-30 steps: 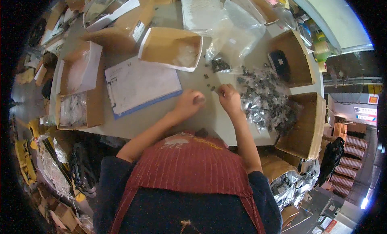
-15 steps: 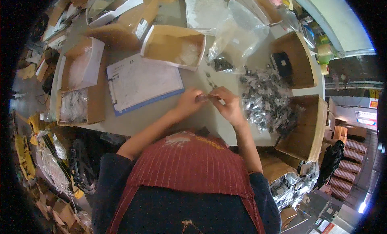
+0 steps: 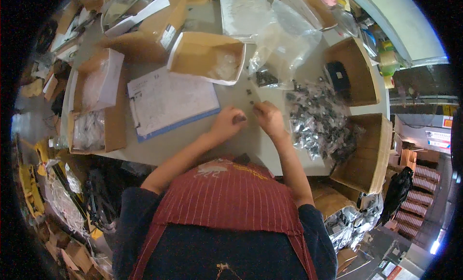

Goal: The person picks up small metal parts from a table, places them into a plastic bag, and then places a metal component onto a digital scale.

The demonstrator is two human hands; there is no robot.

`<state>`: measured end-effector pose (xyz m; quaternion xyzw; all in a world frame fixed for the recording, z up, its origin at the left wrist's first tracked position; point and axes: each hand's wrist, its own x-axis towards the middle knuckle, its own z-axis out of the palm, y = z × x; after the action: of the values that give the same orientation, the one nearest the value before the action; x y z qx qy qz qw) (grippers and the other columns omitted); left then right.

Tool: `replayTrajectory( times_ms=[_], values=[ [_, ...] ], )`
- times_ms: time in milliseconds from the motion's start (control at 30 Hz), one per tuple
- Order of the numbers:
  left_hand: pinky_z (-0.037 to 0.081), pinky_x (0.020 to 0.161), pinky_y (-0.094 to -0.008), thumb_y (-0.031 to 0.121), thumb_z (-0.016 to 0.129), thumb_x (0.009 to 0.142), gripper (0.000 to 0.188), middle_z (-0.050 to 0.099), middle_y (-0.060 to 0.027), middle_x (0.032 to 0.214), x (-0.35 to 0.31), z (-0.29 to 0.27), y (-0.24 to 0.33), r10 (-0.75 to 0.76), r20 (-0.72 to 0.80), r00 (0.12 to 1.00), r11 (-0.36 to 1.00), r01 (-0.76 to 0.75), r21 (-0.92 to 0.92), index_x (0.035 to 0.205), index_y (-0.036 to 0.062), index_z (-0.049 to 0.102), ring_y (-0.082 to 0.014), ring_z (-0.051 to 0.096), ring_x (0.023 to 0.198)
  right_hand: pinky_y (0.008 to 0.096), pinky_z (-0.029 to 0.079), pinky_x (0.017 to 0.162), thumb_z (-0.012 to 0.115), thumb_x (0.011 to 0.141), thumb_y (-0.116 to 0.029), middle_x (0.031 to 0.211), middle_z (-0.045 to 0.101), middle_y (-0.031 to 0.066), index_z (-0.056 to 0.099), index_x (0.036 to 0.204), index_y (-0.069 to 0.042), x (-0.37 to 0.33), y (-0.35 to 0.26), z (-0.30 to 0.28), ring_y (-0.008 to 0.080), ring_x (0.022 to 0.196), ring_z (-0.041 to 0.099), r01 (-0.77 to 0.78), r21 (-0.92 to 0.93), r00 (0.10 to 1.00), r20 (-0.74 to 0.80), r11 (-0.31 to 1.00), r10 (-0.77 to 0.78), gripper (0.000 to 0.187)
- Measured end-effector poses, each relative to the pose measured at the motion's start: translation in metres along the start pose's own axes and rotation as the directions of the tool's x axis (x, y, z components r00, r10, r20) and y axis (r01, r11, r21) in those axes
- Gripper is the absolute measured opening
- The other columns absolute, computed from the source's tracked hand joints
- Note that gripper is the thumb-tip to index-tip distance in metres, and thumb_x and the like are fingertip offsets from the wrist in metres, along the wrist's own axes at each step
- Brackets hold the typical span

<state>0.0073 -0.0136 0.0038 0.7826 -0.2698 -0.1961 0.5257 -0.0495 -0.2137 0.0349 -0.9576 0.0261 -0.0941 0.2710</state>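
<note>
Two bare hands sit just apart toward the table's front edge: left hand closed around a small dark item, right hand beside loose dark pieces, its grip unclear. Bagged pieces heap near the right edge, seemingly for easy reach.

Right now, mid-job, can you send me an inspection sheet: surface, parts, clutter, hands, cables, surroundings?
Surface: greyish table, partly covered.
Parts: a few loose dark pieces; a pile of clear-bagged dark parts at right.
Clutter: papers on a blue clipboard, open cardboard tray, large clear bag.
Left hand: curled around a small dark item, details unclear.
Right hand: fingers beside the loose pieces; grip unclear.
Cables: nothing certain; pale strands lower left, kind unclear.
Surroundings: cartons lower left.
</note>
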Motion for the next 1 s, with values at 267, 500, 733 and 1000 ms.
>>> replayTrajectory(
  times_ms=[267, 500, 733, 1000],
  values=[
    [0.049, 0.080, -0.0397, 0.019, 0.080, 0.076, 0.028, 0.061, -0.0133, 0.094, 0.006, 0.003, -0.010, 0.139, -0.020, 0.990, 0.987, -0.137, 0.079, 0.099, 0.0069, 0.068, -0.0330, 0.061, 0.092, 0.0375, 0.054, 0.070, 0.073, 0.085, -0.011, 0.099, 0.069, 0.0136, 0.071, 0.106, -0.005, 0.002, -0.042, -0.029, 0.0268, 0.079, 0.069, 0.021, 0.481, 0.993, 0.089, 0.877, -0.073, 0.022],
    [0.050, 0.081, -0.0386, 0.022, 0.080, 0.078, 0.027, 0.061, -0.0117, 0.098, 0.004, 0.002, -0.001, 0.032, -0.006, 0.999, 0.997, -0.031, 0.069, 0.100, 0.0103, 0.070, -0.0299, 0.062, 0.092, 0.0395, 0.055, 0.073, 0.071, 0.083, -0.011, 0.098, 0.067, 0.0150, 0.070, 0.107, -0.007, 0.054, 0.006, 0.015, 0.0319, 0.082, 0.067, -0.049, 0.049, 0.992, -0.110, 0.998, 0.054, 0.024],
    [0.051, 0.080, -0.0374, 0.023, 0.081, 0.077, 0.030, 0.060, -0.0112, 0.098, -0.001, 0.001, 0.001, -0.030, -0.004, 1.000, 0.999, 0.030, 0.016, 0.101, 0.0092, 0.069, -0.0291, 0.061, 0.092, 0.0360, 0.054, 0.073, 0.070, 0.081, -0.006, 0.095, 0.067, 0.0133, 0.071, 0.104, -0.008, 0.062, 0.009, 0.014, 0.0280, 0.086, 0.068, 0.007, 0.159, 1.000, -0.001, 0.987, -0.007, 0.023],
    [0.049, 0.071, -0.0390, 0.013, 0.075, 0.079, 0.019, 0.061, -0.0136, 0.092, 0.005, 0.009, -0.014, 0.219, -0.159, 0.963, 0.974, -0.226, -0.023, 0.095, 0.0050, 0.068, -0.0316, 0.061, 0.083, 0.0346, 0.054, 0.076, 0.069, 0.084, 0.001, 0.102, 0.068, 0.0126, 0.071, 0.106, -0.003, 0.008, -0.057, -0.036, 0.0268, 0.086, 0.067, 0.125, 0.437, 0.990, 0.011, 0.891, -0.144, 0.023]
  ],
)
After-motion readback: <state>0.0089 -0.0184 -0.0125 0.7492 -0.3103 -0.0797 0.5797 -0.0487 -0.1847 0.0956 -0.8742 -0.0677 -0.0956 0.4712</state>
